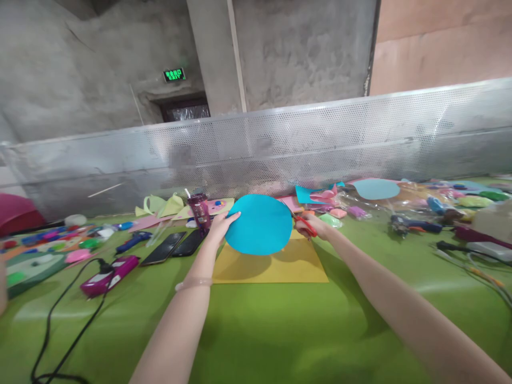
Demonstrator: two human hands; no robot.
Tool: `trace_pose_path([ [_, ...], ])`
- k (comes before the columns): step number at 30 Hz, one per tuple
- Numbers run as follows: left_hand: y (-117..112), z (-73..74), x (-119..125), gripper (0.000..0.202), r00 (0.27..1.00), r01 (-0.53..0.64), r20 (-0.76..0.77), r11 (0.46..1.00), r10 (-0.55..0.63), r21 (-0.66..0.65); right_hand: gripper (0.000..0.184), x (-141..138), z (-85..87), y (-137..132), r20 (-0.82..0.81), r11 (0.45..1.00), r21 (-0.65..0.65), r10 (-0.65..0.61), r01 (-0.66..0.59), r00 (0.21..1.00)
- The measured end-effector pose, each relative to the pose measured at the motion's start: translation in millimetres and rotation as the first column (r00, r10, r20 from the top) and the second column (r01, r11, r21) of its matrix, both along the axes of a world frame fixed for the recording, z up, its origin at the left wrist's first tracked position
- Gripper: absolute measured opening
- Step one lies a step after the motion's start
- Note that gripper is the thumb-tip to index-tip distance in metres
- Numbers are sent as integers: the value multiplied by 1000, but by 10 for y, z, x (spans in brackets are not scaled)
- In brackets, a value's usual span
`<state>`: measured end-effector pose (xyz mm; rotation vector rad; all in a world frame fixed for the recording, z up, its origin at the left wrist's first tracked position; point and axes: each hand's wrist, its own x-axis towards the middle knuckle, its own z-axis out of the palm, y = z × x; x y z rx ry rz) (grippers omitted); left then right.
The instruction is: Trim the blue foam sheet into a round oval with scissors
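The blue disc [259,225] is matt, probably paper.

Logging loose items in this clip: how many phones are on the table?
2: the left phone, near the pink power strip, and the right phone, by the purple cup. Others could be hidden.

From head height, the camera faces forward across the table [260,330].

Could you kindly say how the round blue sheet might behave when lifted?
The round blue sheet seems fairly stiff, looking flat while the left hand grips one edge. Being apparently thin, it is probably light.
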<state>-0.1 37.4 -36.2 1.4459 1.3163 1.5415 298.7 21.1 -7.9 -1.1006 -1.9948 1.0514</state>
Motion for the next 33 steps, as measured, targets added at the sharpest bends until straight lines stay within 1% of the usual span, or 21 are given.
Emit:
trace_pose_path([
  [5,-9,-3,-6,49,999,-12,-52,1000,14,24,28,-2,6,-13,7,1000,-5,1,-1,1000],
  [11,-12,-7,-16,48,996,-30,-81,999,32,30,27,9,-8,0,16,1000,1,10,-10,1000],
  [16,-32,14,-7,45,998,-17,-56,1000,18,23,27,30,-32,36,27,1000,11,25,-25,999],
  [19,-34,23,-8,44,999,-2,-45,1000,3,17,26,44,-72,91,23,998,8,55,-55,998],
  [21,-31,27,-13,44,999,2,-51,1000,-1,14,24,50,-105,135,6,999,-5,53,-53,999],
  [26,-24,27,-23,45,997,-13,-71,1000,14,12,23,63,-157,200,8,999,-4,43,-43,999],
  [33,-37,30,-27,44,996,-45,-81,999,44,-2,25,70,-158,189,35,998,26,58,-59,998],
])
